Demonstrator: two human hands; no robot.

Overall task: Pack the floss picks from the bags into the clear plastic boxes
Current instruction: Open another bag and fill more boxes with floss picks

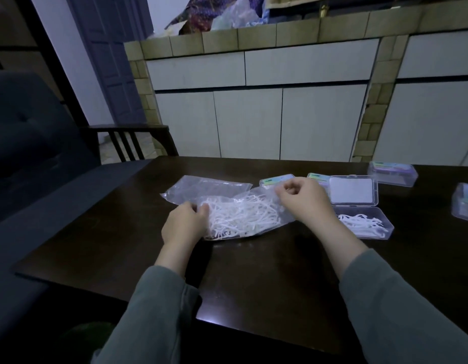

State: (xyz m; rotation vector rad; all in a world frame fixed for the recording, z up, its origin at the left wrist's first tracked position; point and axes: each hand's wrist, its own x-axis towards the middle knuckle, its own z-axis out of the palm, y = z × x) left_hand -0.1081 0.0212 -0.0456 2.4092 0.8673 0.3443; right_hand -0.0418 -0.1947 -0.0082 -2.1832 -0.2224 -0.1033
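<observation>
A clear plastic bag (267, 206) full of white floss picks (240, 215) lies on the dark table (253, 279) in front of me. My left hand (184, 223) grips the bag's left end. My right hand (302, 200) pinches the bag's upper right edge, fingers curled. Right of that hand stands an open clear plastic box (369, 222), its lid (352, 190) folded back, with some floss picks inside. An empty flat bag (201, 187) lies behind the full one.
Closed clear boxes with coloured labels sit behind my right hand (276, 179), at the far right (393, 173) and at the right edge (465, 202). A dark sofa (30, 158) stands left of the table. White cabinets (253, 122) stand behind it.
</observation>
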